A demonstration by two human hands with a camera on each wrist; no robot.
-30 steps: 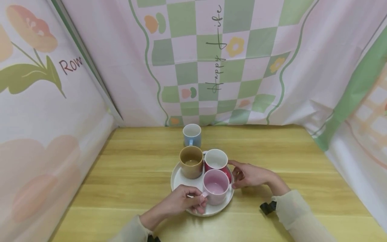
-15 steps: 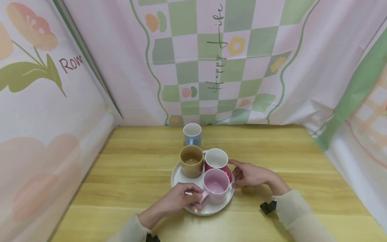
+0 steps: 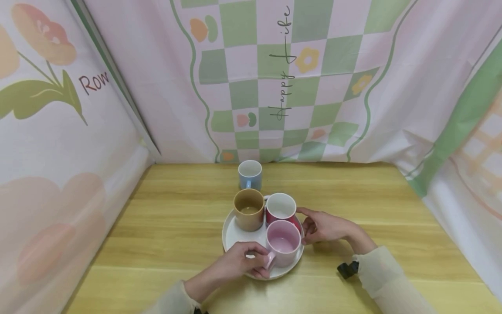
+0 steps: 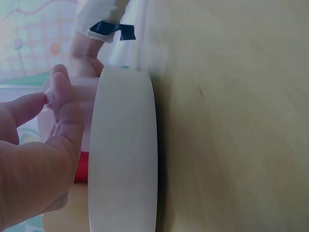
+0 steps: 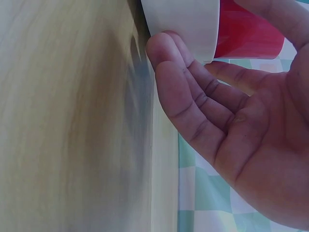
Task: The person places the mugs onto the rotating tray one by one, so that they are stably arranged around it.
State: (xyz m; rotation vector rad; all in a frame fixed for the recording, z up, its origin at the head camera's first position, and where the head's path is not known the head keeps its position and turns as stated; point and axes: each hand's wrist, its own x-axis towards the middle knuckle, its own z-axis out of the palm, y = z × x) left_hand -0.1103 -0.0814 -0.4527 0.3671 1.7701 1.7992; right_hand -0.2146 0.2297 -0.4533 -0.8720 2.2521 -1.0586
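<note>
In the head view, my left hand (image 3: 239, 264) pinches the handle of a pink mug (image 3: 285, 258) between thumb and fingers. This mug stands at the front right of a round white plate (image 3: 232, 236) with a raised rim. Just behind it, partly hidden, is a mug red outside and white inside (image 3: 280, 206). A brown mug (image 3: 249, 222) occupies the back left of the plate. My right hand (image 3: 327, 227) is at the plate's right side; in the right wrist view its loosely bent fingers (image 5: 174, 89) lie against the plate's side (image 5: 186, 21), close by the red mug (image 5: 246, 31).
A light blue mug (image 3: 251, 179) stands on the wooden table (image 3: 176, 209) behind the plate, its handle facing forward. Patterned cloth (image 3: 306, 96) hangs along the table's back edge, with more cloth at both sides.
My left hand has shifted the pink mug slightly right on the plate, and its handle has swung toward the front. The right hand and the other mugs hold their places.
</note>
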